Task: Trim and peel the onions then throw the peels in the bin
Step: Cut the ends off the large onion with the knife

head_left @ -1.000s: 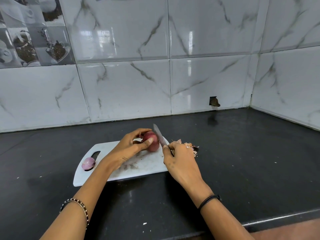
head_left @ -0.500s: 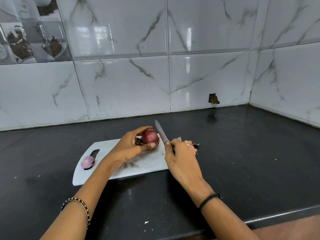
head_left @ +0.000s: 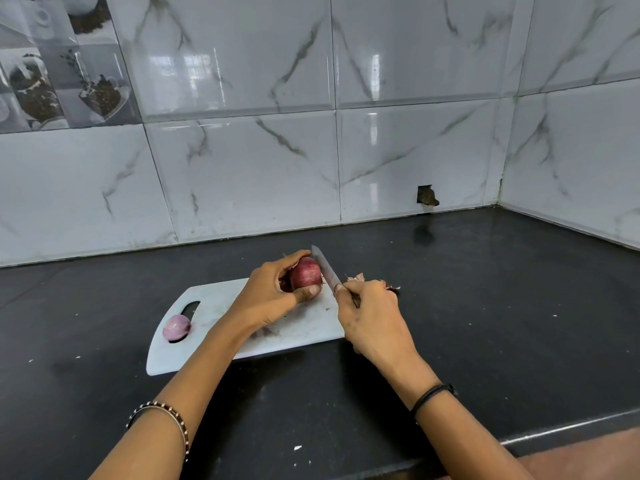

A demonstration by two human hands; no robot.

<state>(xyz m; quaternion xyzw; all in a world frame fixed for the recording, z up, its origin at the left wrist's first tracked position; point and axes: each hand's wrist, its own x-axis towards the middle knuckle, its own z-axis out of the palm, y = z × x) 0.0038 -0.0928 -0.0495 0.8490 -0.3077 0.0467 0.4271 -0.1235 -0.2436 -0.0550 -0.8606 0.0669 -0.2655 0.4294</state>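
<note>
- Head view: left hand [head_left: 266, 296] fingers wrap the round red onion [head_left: 305, 273] above the white plastic cutting board [head_left: 216, 306].
- Right hand [head_left: 374, 323] fingers clamp the silver steel knife [head_left: 326, 270], blade just beside the onion.

Soft, even daylight glares in window reflections off glossy wall tiles [head_left: 242, 57] and dulls on the black countertop [head_left: 485, 306], the sharp wide-angle frame bowing at its edges.

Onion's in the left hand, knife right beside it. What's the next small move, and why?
Probably set the knife edge against the end of the red onion facing the blade and trim it. The left hand grips that onion, skin on, above the cutting board; the right hand holds the blade just beside it. One peeled onion already lies at the board's handle slot.
</note>
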